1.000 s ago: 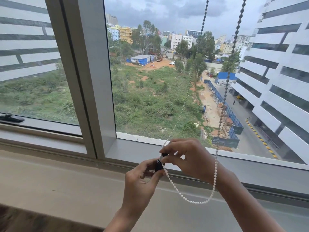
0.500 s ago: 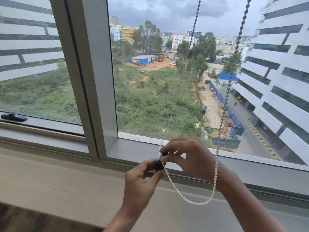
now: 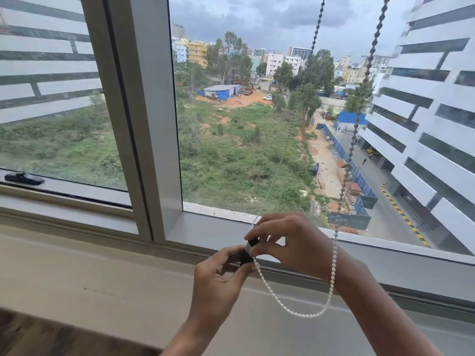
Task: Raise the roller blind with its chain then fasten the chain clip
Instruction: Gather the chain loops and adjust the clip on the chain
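Bare left hand (image 3: 218,281) nearest the camera, thumb and forefinger pinching the lower end of a small black plastic chain clip (image 3: 248,253). Right hand (image 3: 290,242) just behind and above it, fingertips (image 3: 253,251) pinching the clip's upper end, other fingers curled. White plastic beaded chain (image 3: 295,312) leaves the clip's lower end, droops in a loop under the right wrist, lies against the wrist's outer side, then climbs to the top edge of the frame. Second strand rises from the right fingers, also to the top. Both hands hover over the beige window sill (image 3: 102,278), near its far edge. Grey metal window frame (image 3: 151,124) behind, black window latch (image 3: 23,178) at far left of the frame's lower rail. Glass shows green field, buildings, grey sky.
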A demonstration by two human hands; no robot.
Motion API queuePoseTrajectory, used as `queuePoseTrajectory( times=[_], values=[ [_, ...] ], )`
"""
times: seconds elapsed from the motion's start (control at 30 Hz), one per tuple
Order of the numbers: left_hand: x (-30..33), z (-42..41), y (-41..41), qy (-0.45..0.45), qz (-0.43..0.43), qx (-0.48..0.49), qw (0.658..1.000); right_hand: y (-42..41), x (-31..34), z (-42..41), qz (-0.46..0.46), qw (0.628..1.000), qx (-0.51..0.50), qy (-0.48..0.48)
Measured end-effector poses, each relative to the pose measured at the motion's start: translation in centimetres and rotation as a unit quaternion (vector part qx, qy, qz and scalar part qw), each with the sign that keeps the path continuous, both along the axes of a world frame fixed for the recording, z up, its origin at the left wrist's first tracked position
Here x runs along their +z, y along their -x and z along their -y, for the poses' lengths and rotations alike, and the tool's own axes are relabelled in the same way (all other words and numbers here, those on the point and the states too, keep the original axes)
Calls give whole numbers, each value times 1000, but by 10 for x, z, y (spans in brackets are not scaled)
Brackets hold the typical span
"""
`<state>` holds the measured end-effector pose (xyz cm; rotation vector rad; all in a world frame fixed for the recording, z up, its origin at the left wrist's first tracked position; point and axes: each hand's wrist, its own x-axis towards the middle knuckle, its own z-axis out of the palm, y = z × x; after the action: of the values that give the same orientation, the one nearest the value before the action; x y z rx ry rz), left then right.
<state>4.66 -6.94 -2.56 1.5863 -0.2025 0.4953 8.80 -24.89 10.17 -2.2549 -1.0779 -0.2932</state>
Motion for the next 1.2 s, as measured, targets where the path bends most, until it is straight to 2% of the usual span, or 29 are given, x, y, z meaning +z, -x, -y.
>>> queuePoseTrajectory(
  times=[0.3,0.7,0.93,1.2],
  values=[
    [-3,2,2,10,7,-13,1000,0,8,-2,-2,998,24,55],
    [-10,2,8,14,-8,-23,1000,-2,5,-4,2,996,56,67],
    [-13,6,10,6,11,12,1000,11,-13,-11,2,999,-19,29],
    [-22,18,15,5,23,54,998,32,-43,-25,1,984,-174,-33]
  ],
)
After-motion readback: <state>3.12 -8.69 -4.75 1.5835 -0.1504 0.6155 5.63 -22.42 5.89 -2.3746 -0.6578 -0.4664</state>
